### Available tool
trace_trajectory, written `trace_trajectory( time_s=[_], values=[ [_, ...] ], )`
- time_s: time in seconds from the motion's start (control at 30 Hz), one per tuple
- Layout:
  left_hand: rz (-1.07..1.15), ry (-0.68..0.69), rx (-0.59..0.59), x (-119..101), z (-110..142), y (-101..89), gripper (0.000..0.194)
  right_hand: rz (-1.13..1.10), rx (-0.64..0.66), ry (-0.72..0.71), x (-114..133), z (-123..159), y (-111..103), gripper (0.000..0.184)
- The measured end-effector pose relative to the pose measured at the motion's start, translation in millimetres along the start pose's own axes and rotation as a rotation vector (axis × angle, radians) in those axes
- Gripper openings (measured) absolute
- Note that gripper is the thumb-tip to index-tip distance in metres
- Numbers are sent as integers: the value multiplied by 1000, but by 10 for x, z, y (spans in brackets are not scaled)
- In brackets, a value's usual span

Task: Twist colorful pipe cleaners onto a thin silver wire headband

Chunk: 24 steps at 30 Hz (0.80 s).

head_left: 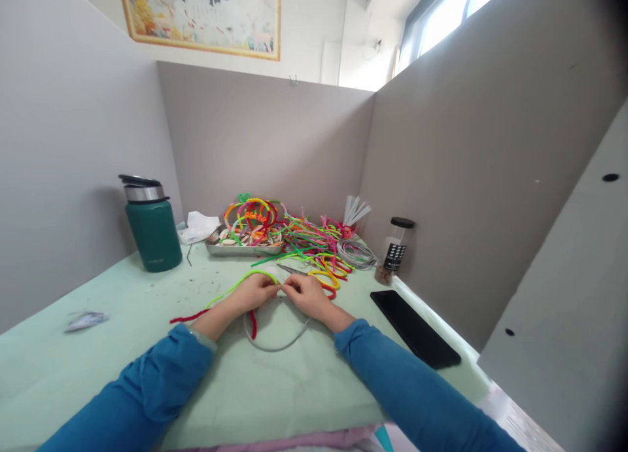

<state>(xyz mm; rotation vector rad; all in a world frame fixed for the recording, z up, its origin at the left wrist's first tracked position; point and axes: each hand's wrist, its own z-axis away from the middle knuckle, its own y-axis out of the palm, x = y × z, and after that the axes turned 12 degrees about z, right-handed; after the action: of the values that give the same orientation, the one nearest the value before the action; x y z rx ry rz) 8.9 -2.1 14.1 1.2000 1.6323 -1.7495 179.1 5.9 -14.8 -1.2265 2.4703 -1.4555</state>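
Observation:
My left hand [258, 292] is closed in a pinch on a yellow-green pipe cleaner [236, 284], whose tail curves back over the wrist. My right hand [307, 296] pinches right beside it, the fingertips almost meeting. A grey wire hoop [275, 350] hangs below both hands and runs up under them; the fingers hide its top. Against the hoop's left side dangles a short red pipe cleaner end [254, 325]. Another red length [188, 318] sticks out left of my left forearm. Just beyond the fingertips lie scissors [292, 269], their blades pointing left.
Behind the hands, a metal tray [245, 250] holds small pieces and colourful finished hoops. A pipe cleaner heap [314, 233] and coiled grey wire [357, 254] lie beside it. A green bottle [154, 236] stands left; a clear jar [392, 252] and black phone [415, 328] are right. Partitions enclose the table.

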Motion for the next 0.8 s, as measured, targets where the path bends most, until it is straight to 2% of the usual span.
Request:
trace_trajectory(
  time_s=[0.37,0.57,0.8],
  values=[
    [54,41,-3,81,-42,-3,38,-7,-6,4,9,7,1,20],
    [103,-15,18,115,-60,-1,37,1,8,-9,5,14,1,20],
    [285,-46,47,110,-45,16,36,-2,14,-10,2,18,9,19]
  ],
)
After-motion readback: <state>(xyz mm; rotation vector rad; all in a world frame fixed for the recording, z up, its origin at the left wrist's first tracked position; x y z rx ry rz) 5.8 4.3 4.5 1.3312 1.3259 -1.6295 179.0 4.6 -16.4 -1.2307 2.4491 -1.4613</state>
